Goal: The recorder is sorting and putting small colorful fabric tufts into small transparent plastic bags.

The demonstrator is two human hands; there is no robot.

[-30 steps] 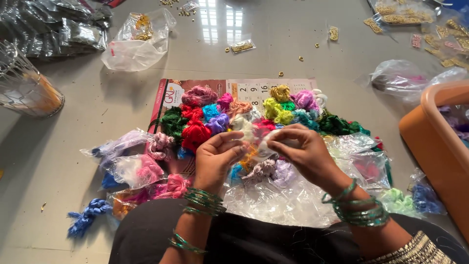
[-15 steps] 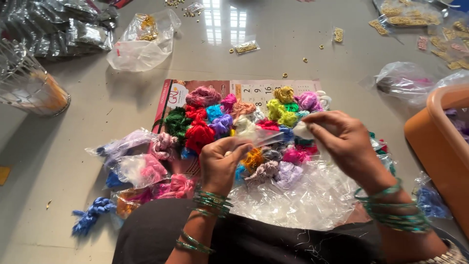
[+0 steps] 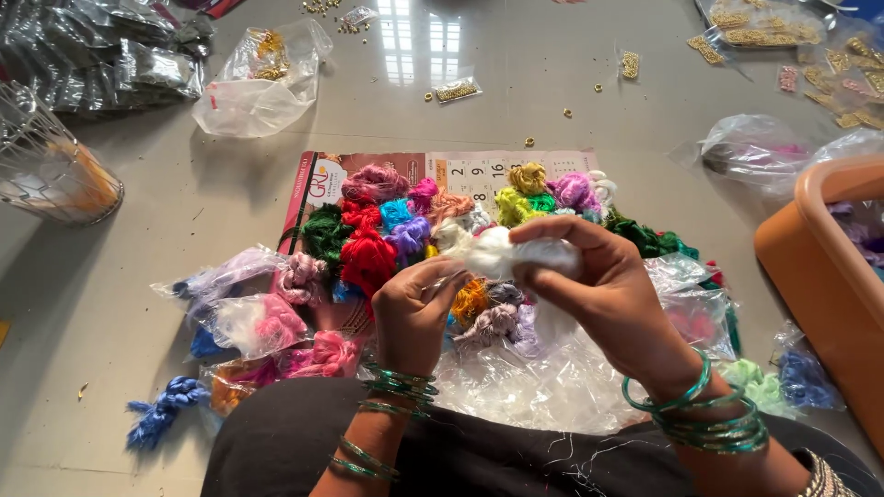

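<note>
Over grey floor, left hand [image 3: 414,308] and right hand [image 3: 603,294] fingers pinch a fluffy white thread bundle [image 3: 502,253].

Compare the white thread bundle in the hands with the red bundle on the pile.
The white thread bundle is held up between the left hand and right hand; the red bundle lies untouched on the pile. The white one is pulled out lengthwise, the red one bunched into a clump. Both are glossy knotted thread.

Glossy tiled floor [image 3: 516,83]; crinkly clear plastic bags [image 3: 543,387]; silky thread bundles [image 3: 368,258].
</note>
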